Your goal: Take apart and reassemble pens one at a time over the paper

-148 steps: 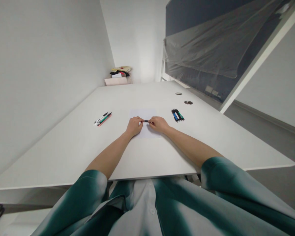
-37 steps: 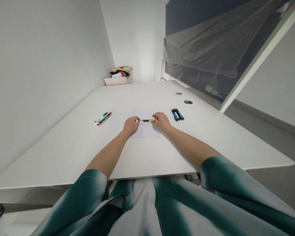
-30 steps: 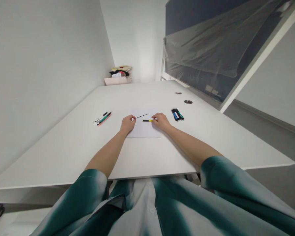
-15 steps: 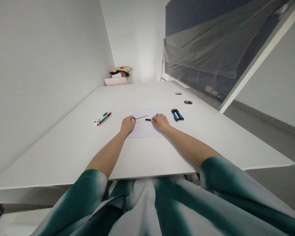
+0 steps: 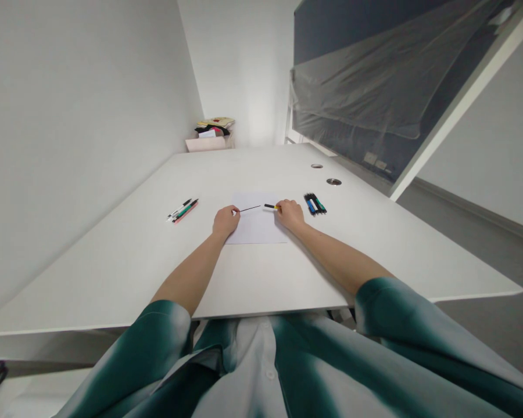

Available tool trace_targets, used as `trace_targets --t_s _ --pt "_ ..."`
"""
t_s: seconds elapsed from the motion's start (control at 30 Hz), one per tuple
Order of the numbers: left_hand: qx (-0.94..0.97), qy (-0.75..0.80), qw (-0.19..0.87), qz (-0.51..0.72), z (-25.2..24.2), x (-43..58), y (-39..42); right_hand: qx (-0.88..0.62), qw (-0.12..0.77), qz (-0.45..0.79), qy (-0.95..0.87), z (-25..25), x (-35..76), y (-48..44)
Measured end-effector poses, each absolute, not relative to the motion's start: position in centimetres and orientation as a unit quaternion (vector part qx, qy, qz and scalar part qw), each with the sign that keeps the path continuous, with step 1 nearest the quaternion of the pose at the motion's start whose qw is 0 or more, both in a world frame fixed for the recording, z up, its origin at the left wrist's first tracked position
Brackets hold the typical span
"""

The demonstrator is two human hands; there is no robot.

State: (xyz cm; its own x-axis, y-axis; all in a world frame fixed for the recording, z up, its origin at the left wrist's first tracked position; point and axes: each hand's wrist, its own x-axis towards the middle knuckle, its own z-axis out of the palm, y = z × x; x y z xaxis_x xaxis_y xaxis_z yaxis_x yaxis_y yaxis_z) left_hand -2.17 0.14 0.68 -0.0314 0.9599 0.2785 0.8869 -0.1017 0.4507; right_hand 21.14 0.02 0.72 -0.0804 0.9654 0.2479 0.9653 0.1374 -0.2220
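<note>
My left hand is closed in a pinch on the end of a thin black pen refill, which points right over a white sheet of paper. My right hand is closed on a pen barrel with a black tip and a yellow body. The barrel's tip sits a short gap to the right of the refill's free end. Both hands rest at the sheet's edges on the white table.
A few pens lie to the left of the sheet, and a small bunch of dark, blue and green pens lies to the right. Two round cable holes sit further back. A box with clutter stands at the far end.
The pen held whole between both hands has come apart: my left hand drew the refill out to the left, and my right hand carried the barrel slightly right and away.
</note>
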Motion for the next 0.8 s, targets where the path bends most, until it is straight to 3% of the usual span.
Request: trace_targets --t_s 0.8 --pt "0.691 0.671 0.063 0.261 0.48 -2.25 0.18 -0.666 0.176 -0.004 -0.725 0.93 21.12 -0.2"
